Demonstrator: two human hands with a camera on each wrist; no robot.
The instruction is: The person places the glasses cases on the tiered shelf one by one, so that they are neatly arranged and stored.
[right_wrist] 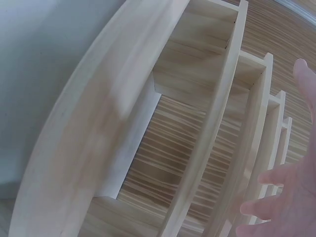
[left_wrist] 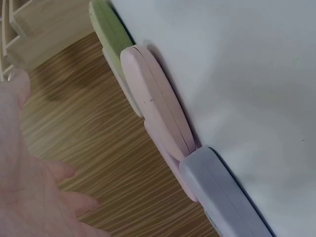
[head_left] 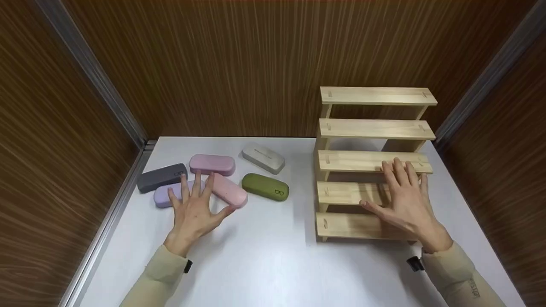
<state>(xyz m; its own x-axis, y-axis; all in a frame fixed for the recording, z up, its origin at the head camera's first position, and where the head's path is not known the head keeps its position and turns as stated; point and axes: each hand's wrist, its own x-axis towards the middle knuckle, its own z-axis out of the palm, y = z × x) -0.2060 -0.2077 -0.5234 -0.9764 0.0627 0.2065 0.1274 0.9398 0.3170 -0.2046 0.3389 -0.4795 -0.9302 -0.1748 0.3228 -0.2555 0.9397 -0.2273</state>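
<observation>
Head cam: I've got L hand (head_left: 192,216) spread, nothing pinched; it's the nearer one to the cases on the white tabletop (head_left: 264,256). Light-pink glasses case (head_left: 230,191) lies just beyond thumb/index gap, long axis diag., far-L to near-R; lavender glasses case (head_left: 166,197) partly under fingertips, axis approx. L–R. R hand (head_left: 407,207) spread over five-tier wooden rack (head_left: 377,97); contact unclear. Glasses logos on olive-green case (head_left: 264,186) & dk grey case (head_left: 158,179); white case (head_left: 263,158) text illegible, ditto R sleeve (head_left: 452,270) print.

L wrist cam: I see fingers apart, light-pink case clear of palm, no writing.

R wrist cam: fingers apart, holding nothing, rack tiers alongside; no labels.
</observation>
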